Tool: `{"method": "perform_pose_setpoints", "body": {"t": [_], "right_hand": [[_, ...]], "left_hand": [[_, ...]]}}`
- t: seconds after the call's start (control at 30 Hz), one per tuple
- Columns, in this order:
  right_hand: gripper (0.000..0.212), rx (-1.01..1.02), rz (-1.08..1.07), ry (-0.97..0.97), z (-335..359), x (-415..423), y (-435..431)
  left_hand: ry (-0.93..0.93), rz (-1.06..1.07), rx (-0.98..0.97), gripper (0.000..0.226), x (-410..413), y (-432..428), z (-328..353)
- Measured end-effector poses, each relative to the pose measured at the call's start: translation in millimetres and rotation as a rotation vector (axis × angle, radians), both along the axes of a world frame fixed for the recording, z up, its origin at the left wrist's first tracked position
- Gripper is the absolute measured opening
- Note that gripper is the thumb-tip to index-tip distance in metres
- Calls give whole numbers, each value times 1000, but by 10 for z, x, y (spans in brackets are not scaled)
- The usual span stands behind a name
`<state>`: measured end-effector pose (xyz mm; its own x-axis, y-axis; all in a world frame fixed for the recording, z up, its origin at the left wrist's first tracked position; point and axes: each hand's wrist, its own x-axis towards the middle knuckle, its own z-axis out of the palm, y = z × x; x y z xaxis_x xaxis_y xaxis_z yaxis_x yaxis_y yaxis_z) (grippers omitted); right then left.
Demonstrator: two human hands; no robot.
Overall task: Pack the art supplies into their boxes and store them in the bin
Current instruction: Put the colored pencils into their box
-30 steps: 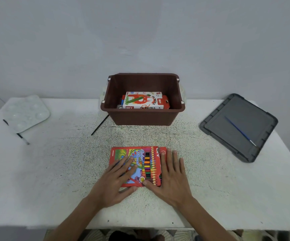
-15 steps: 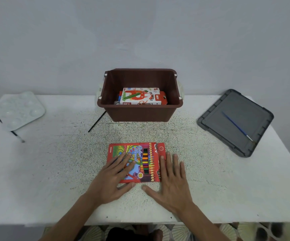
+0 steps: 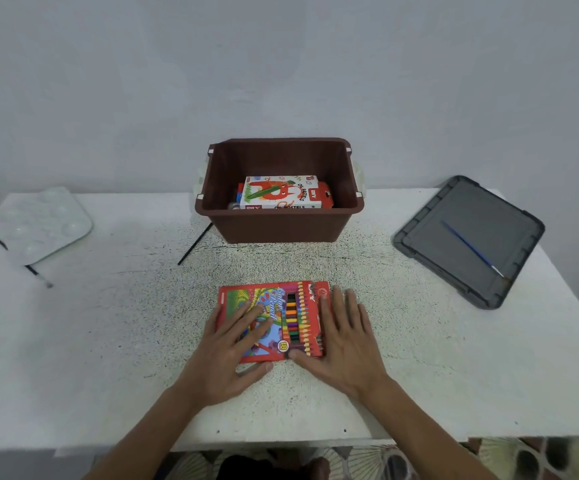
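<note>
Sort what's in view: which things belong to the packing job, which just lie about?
Job: colour pencil box, touched by left hand and right hand; brown bin; oil pastels box inside it.
Lying about: white palette; grey lid, blue brush on it; black brush.

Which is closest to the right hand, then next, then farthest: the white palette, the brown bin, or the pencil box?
1. pencil box, touching the right hand, at the front.
2. brown bin, behind it, middle.
3. white palette, far left.

A left hand (image 3: 227,355) and right hand (image 3: 345,344) are lying flat on a red pencil box (image 3: 281,303).
A brown bin (image 3: 277,225) is sitting at twelve o'clock.
</note>
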<state>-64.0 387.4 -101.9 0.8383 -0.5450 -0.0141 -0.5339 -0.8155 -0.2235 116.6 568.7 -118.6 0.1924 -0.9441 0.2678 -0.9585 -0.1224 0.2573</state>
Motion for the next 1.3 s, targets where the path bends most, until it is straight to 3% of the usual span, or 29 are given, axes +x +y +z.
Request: {"method": "perform_pose_setpoints", "body": {"t": [0.27, 0.5, 0.67, 0.8, 0.93, 1.03, 1.13, 1.3], "right_hand": [[118, 95, -12, 4, -24, 122, 80], [91, 695, -245, -501, 136, 229, 196], [55, 925, -333, -699, 299, 289, 261], [78, 870, -289, -595, 314, 397, 376], [91, 499, -155, -347, 176, 490, 489], [93, 334, -101, -247, 141, 513, 547], [89, 408, -113, -273, 161, 499, 487], [65, 712, -309, -532, 245, 410, 256]], "left_hand": [[6, 4, 26, 68, -11, 3, -24], [53, 6, 44, 70, 17, 4, -23], [48, 9, 46, 71, 19, 10, -30], [41, 8, 28, 71, 9, 6, -26], [37, 6, -3, 67, 2, -12, -3], [37, 2, -8, 68, 1, -6, -12], [45, 12, -17, 67, 6, -9, -22], [42, 22, -9, 68, 8, -14, -22]]}}
